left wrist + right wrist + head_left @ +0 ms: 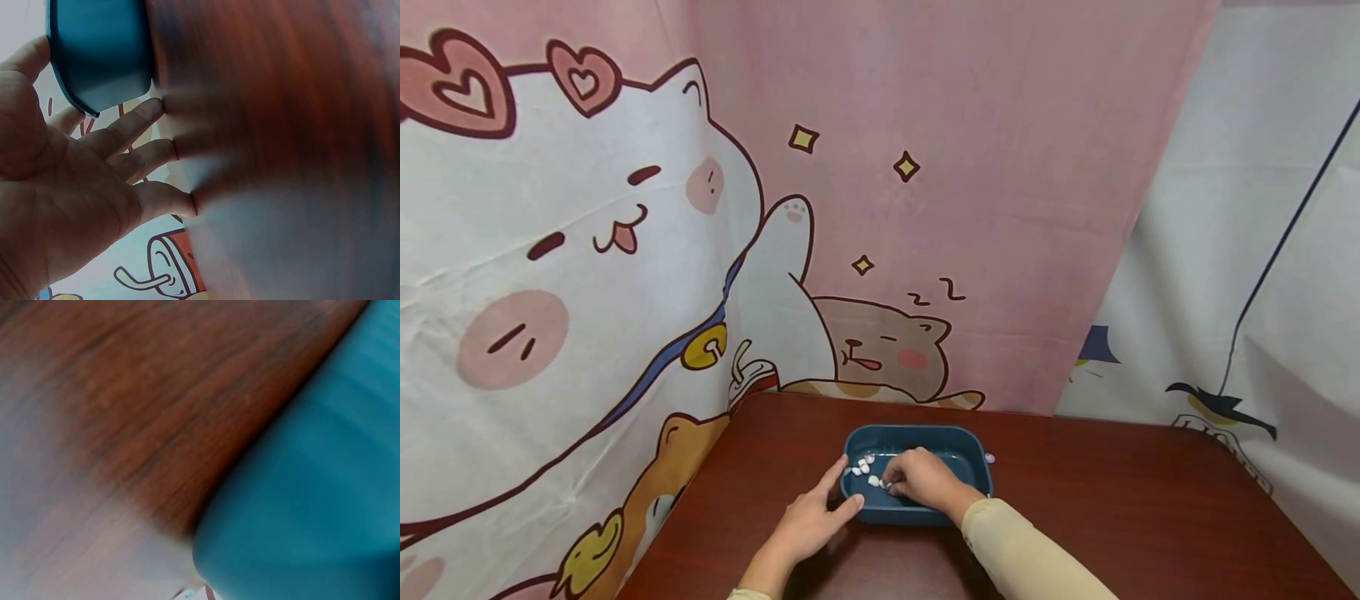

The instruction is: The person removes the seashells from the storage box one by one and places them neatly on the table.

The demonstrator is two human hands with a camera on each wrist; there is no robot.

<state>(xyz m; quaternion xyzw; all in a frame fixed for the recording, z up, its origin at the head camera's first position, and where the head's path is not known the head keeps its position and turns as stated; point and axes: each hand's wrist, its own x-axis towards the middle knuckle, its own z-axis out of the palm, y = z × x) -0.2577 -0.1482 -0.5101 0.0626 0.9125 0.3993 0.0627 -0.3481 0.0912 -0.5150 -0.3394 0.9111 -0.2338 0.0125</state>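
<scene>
A dark teal rectangular basin [917, 516] sits on the table. Several small white pebble-like pieces [873, 481] lie inside it, mostly toward its left end. My right hand [925, 478] reaches into the basin, its bent fingers and thumb pinching at a small white piece at their tips, mostly hidden by the fingers. In the head view my left hand [811, 521] lies at the basin's left end, thumb and forefinger spread at its rim. The left wrist view shows this hand's fingers [140, 122] extended and apart. Only the basin's outer wall [300, 500] and tabletop appear in the right wrist view.
The reddish-brown wooden table [1112, 500] extends on both sides of the basin. A small pale round piece [989, 457] lies just beyond the basin's right end. A printed cartoon curtain [970, 208] hangs behind and along the left of the table.
</scene>
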